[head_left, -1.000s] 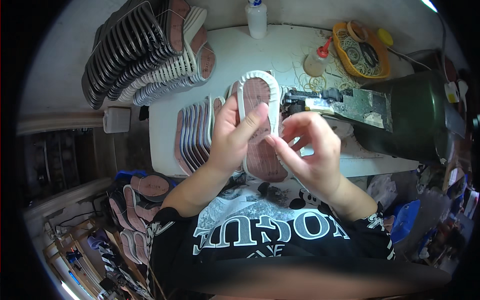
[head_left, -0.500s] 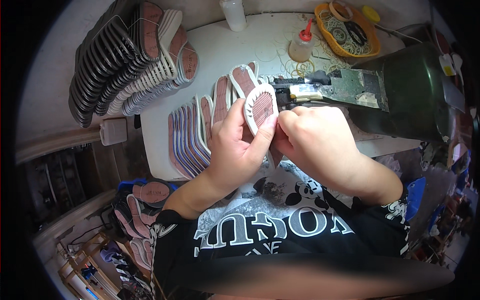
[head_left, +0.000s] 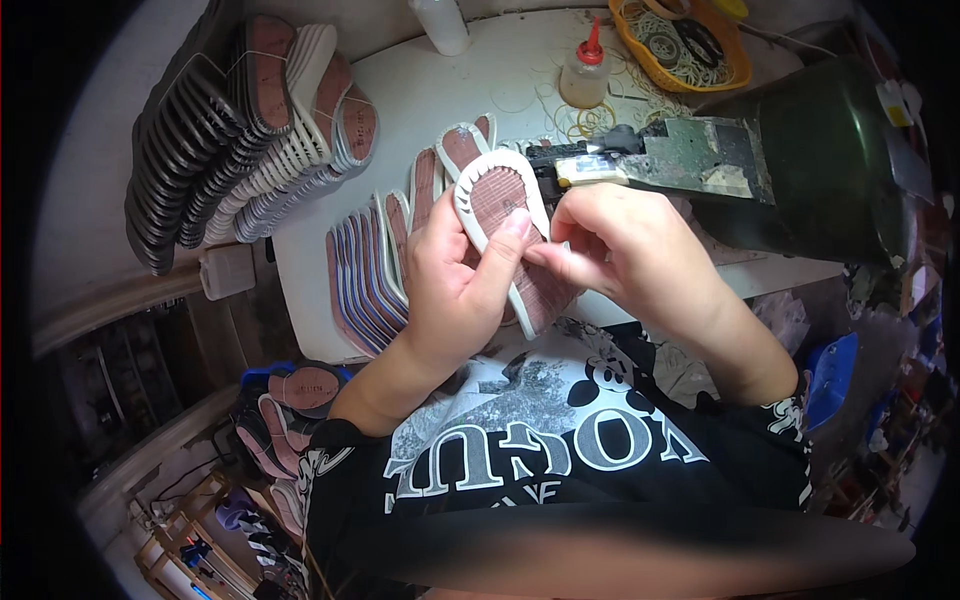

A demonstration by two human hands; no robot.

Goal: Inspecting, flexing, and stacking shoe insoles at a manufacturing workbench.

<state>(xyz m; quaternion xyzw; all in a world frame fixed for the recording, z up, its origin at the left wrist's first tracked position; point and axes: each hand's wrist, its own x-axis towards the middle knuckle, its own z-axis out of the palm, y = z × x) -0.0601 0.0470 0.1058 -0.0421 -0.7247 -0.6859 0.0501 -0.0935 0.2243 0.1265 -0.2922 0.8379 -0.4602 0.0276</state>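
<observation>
One held insole [head_left: 497,195], one red-tipped bottle [head_left: 585,82], one orange basket [head_left: 690,81]

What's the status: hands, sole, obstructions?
Left hand holding white-edged sole. Right hand at its right edge, grip unclear. Green machine beyond, not visibly blocking.

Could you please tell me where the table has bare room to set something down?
Bare tabletop lies between the bundled soles, white bottle and red-tipped bottle. It is crowded around the orange basket, green machine and standing soles near the left hand.
</observation>
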